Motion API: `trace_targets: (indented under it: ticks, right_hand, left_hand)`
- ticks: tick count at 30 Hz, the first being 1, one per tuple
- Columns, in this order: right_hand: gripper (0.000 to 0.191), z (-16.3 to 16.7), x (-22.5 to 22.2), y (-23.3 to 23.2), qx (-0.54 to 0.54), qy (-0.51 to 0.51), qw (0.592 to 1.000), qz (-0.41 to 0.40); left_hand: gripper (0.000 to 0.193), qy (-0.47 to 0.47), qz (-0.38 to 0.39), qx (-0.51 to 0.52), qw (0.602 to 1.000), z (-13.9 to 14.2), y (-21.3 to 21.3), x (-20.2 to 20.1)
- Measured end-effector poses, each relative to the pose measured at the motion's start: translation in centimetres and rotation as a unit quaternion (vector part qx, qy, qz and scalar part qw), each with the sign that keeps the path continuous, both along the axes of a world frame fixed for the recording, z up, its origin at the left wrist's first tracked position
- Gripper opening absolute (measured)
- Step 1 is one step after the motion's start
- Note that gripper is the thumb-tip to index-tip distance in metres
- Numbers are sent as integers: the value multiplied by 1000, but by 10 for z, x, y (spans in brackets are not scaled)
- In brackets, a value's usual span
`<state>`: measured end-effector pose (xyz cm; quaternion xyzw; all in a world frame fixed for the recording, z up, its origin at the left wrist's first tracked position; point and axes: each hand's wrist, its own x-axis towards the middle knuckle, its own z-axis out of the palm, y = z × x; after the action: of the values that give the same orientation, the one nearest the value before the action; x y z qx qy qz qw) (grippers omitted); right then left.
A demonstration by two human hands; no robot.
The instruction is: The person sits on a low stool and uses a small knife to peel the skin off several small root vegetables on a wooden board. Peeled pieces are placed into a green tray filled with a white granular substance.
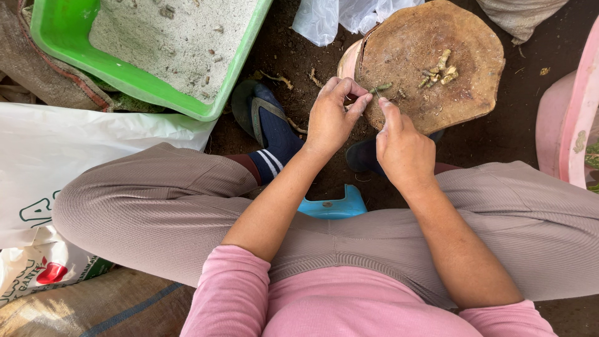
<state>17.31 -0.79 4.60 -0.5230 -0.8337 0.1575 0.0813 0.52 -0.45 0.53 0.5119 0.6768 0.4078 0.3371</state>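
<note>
A thin green stem cutting [379,88] was pinched in the left hand [331,118] grip at upper centre; the right hand [402,146] was clenched beside it, its contents hidden; the stem could have snapped if over-bent.

A short, thin greenish stem piece [379,88] lies roughly level at upper centre of the frame, pinched at both ends over a round wooden block's near edge; its cut ends are probably hidden.

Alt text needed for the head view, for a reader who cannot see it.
Seated person's left hand and right hand pinch a small green stem piece over a round wooden block holding a few cut pieces. A green tray of sandy material sits at upper left.
</note>
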Motion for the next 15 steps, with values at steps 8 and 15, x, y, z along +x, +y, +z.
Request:
trace_targets:
  ticks: [8,15]
  right_hand:
    - [44,1,2,-3,-16,-7,1000,-8]
    - [39,13,15,10,-111,85,990,-24]
  left_hand:
    - [16,26,11,-9,1000,6,-1,4]
    - [17,58,-16,48,997,15,-13,0]
